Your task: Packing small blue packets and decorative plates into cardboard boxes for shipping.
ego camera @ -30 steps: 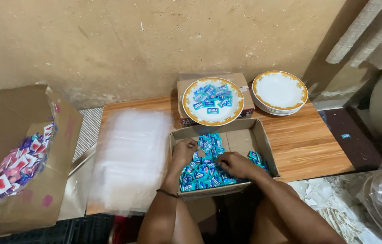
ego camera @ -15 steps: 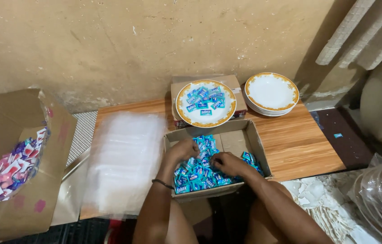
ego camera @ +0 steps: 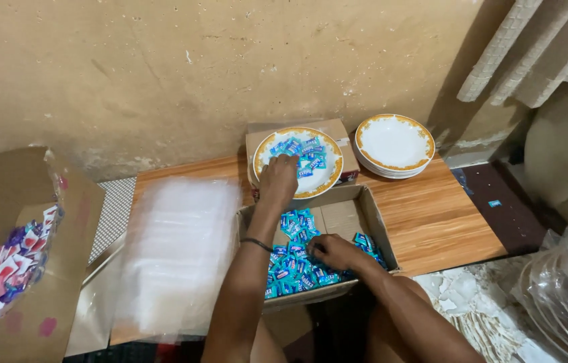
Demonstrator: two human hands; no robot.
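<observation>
An open cardboard box (ego camera: 373, 216) on a wooden board holds several small blue sachets (ego camera: 292, 270). Behind it a gold-rimmed white plate (ego camera: 330, 183) rests on a smaller closed carton (ego camera: 294, 128) and carries more blue sachets (ego camera: 311, 160). My left hand (ego camera: 278, 177) reaches over the plate's left side, fingers curled down onto the sachets there. A dark band circles that wrist. My right hand (ego camera: 335, 253) lies inside the box, its fingers closed into the sachet pile.
A stack of empty gold-rimmed plates (ego camera: 395, 142) stands at the back right. A pile of clear plastic bags (ego camera: 176, 249) lies left of the box. A large carton (ego camera: 69, 222) at far left holds pink, red and purple sachets (ego camera: 7, 267). Plastic-wrapped plates (ego camera: 566, 286) sit at right.
My left hand has left the box and moved forward onto the plate of sachets. My right hand has stayed in the box. The camera has shifted slightly.
</observation>
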